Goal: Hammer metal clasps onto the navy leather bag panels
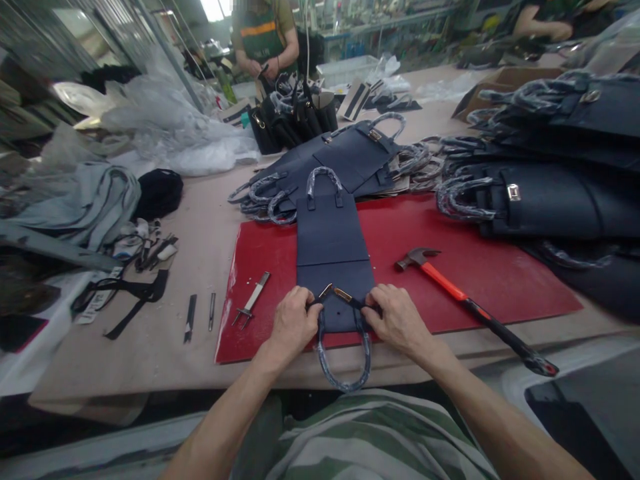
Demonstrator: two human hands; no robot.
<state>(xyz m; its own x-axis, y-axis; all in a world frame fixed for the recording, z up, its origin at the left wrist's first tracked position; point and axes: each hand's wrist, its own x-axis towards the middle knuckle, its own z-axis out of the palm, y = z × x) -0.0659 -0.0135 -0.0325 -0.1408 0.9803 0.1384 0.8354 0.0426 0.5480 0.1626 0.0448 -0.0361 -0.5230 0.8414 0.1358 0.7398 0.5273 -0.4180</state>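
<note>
A dark navy handbag panel (333,233) lies flat in front of me, with a plastic-wrapped handle at its far end and another wrapped handle (345,383) curving over the near edge. My left hand (295,317) is closed in a pinch on a dark strap that ends in a gold-coloured metal tip (326,291). Opposite it, my right hand (397,317) pinches a second dark strap with a gold-coloured metal plate (342,294) at its end. The two metal ends almost meet above the panel, near a small dark hole.
Under the panel is a red board (415,227). A claw hammer (460,293) lies right, a metal clamp-like tool (255,300) left, beside two small punches (190,319). Stacked navy bags (565,193) stand right, more bag panels (345,157) behind. A co-worker (267,40) stands across the table.
</note>
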